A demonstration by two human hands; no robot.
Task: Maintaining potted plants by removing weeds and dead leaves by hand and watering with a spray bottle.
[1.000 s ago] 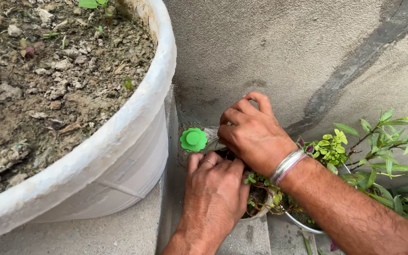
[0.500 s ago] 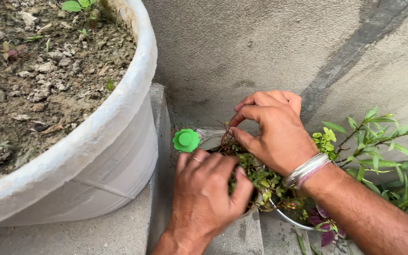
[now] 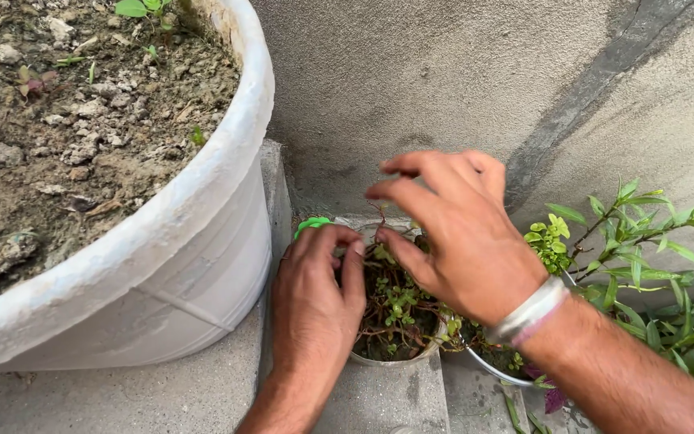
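Note:
A small round pot [image 3: 379, 359] with reddish stems and tiny green leaves [image 3: 395, 309] stands on a concrete ledge against the wall. My left hand [image 3: 315, 301] rests on the pot's left rim, fingers curled over it and partly covering a green flower-shaped plastic piece [image 3: 308, 224]. My right hand [image 3: 451, 233] hovers over the plant with fingers spread, thumb and forefinger close to a thin reddish stem tip. A metal bangle and a pink band sit on my right wrist. Whether the fingers pinch the stem is unclear from the blur.
A large white tub [image 3: 202, 241] full of dry lumpy soil fills the left side, close to the small pot. A second pot [image 3: 500, 374] with green and purple leaves sits to the right under my forearm. Leafy green shoots [image 3: 652, 241] spread at the right. A grey wall [image 3: 459, 72] rises behind.
My left hand slid left onto the pot's rim, uncovering the plant and covering most of the green piece. My right hand lifted and spread its fingers above the stems.

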